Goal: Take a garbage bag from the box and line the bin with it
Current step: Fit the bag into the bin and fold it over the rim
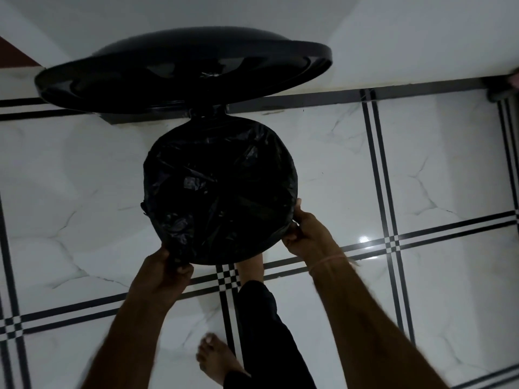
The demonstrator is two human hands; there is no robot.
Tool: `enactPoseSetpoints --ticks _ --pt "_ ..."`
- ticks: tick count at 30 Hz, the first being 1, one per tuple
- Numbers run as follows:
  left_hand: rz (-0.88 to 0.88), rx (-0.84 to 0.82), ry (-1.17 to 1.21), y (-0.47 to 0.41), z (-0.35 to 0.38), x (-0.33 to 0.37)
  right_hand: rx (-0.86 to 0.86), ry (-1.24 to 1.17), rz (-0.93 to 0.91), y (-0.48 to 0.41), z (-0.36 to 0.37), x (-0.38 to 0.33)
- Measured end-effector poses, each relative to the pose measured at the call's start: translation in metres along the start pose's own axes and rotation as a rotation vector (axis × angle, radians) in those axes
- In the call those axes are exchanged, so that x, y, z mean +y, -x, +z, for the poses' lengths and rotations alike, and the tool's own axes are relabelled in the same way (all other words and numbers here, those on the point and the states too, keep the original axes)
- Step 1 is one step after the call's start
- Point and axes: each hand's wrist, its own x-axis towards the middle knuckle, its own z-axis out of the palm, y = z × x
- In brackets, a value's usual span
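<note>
Two hands on the job, both at the lower edge of the bin, centre of frame. Left hand (171, 265) sits at the bin's lower-left rim, fingers pinched shut on a bunched fold of the garbage bag (219, 189). Right hand (304, 234) is at the lower-right rim, fingers curled round the bag's edge where it wraps over the lip, thumb on top. A thin thread band (327, 261) rings the right wrist.

The bag is black, crinkled, spread across the whole round mouth of the bin (292, 189) & folded over the rim all the way round as far as can be seen. Its creases run toward the middle. Bin body itself is hidden under the plastic; only the round outline shows.

Lid (182, 77) stands swung up behind the bin, upper centre-left of frame, a wide black disc hinged at the bin's far side, underside facing the cam.

Floor (438, 164) is white marble-look tile w/ black double stripe borders, a bright glare spot right of centre. White wall fills the top of frame.

Lower centre: a bare foot (213, 360) flat on the tile, & a dark trouser leg (264, 332) reaching fwd toward the bin's base; that leg's foot goes under the bin edge, can't tell what it touches.
</note>
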Motion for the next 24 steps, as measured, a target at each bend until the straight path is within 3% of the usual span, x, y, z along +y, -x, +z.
enactPoseSetpoints --ticks 4,8,11,13,16,19,21,22,24 --pt "-0.012 0.068 0.010 -0.003 0.000 0.004 0.016 0.145 -0.108 -0.001 0.012 0.005" --pt "0.062 0.011 0.134 0.001 0.006 0.005 -0.071 -0.065 -0.228 0.017 0.004 0.014" --pt "0.062 0.017 0.085 -0.007 0.006 0.013 -0.133 -0.021 -0.280 0.021 -0.004 0.016" --pt "0.056 0.073 -0.015 -0.017 0.010 0.019 -0.143 0.032 -0.305 0.025 -0.005 0.012" --pt "0.030 0.295 -0.059 -0.025 0.018 0.018 -0.181 0.145 -0.313 0.037 -0.008 0.006" --pt "0.189 0.418 -0.252 -0.013 0.018 0.018 -0.041 0.419 -0.420 0.051 -0.002 -0.005" --pt "0.340 0.462 -0.277 -0.002 0.025 0.030 0.129 0.461 -0.617 0.053 0.015 -0.019" --pt "0.439 0.448 -0.339 0.000 0.031 0.037 0.139 0.489 -0.708 0.052 0.025 -0.029" --pt "0.607 0.360 -0.495 0.001 0.048 0.053 0.059 0.547 -0.723 0.045 0.051 -0.046"
